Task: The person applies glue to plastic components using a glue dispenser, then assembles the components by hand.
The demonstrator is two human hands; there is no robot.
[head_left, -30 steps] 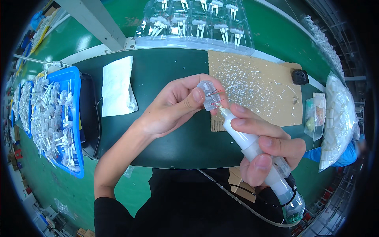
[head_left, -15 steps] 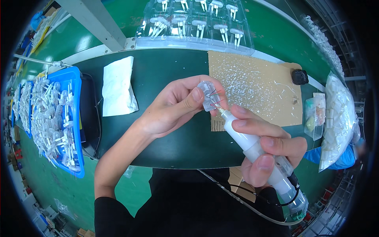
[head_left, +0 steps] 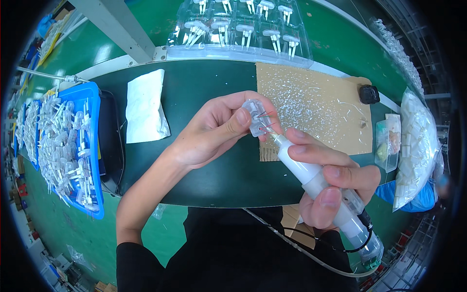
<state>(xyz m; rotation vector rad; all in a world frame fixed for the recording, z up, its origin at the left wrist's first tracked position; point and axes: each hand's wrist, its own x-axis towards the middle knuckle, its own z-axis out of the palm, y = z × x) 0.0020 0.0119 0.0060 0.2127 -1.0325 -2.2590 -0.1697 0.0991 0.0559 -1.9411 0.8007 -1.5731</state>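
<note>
My left hand [head_left: 216,129] pinches a small clear plastic part [head_left: 255,118] with thin red and dark wires in it, held above the dark green belt [head_left: 204,165]. My right hand [head_left: 331,182] grips a white pen-shaped dispenser tool [head_left: 321,187] with a clear rear section and a cable running off its end. The tool's fine tip touches the clear part at its lower right side. Both hands are in the middle of the view, close together.
A blue bin [head_left: 63,146] of clear parts with white tubes sits at the left. A white cloth [head_left: 145,107] lies on the belt. A brown cardboard sheet [head_left: 311,107] speckled with dried drops lies behind the hands. Clear trays [head_left: 243,29] of parts stand at the back; a bag of white pieces [head_left: 416,146] sits right.
Hardly anything has moved; the tool tip stays against the clear part while both hands hold nearly the same spot.
</note>
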